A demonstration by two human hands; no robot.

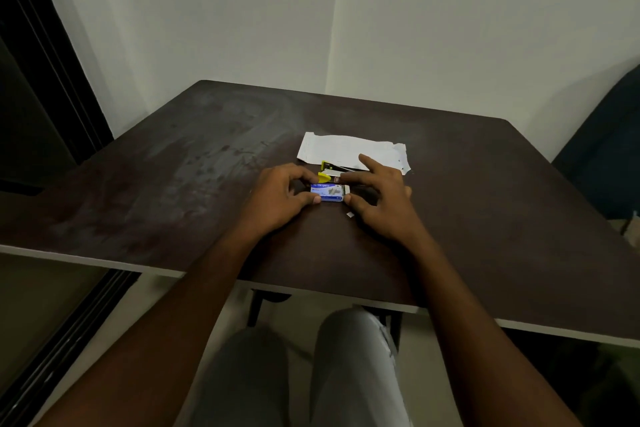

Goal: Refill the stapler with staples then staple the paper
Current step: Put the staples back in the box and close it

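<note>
A small blue staple box (329, 192) lies on the dark table (194, 163). My left hand (280, 198) grips its left end with thumb and fingers. My right hand (379, 196) pinches the box's right end, where a white inner tray shows, and its forefinger points up. Just behind the box sits a yellow and black stapler (329, 173), lying open with its metal channel showing; my right fingers hide part of it. Behind that lies white paper (349, 149), flat and crumpled at its right edge.
A tiny white scrap (349, 215) lies on the table near my right thumb. The table stands in a corner of white walls. A dark chair (606, 156) is at the right, a dark door frame at the left. My knees are under the front edge.
</note>
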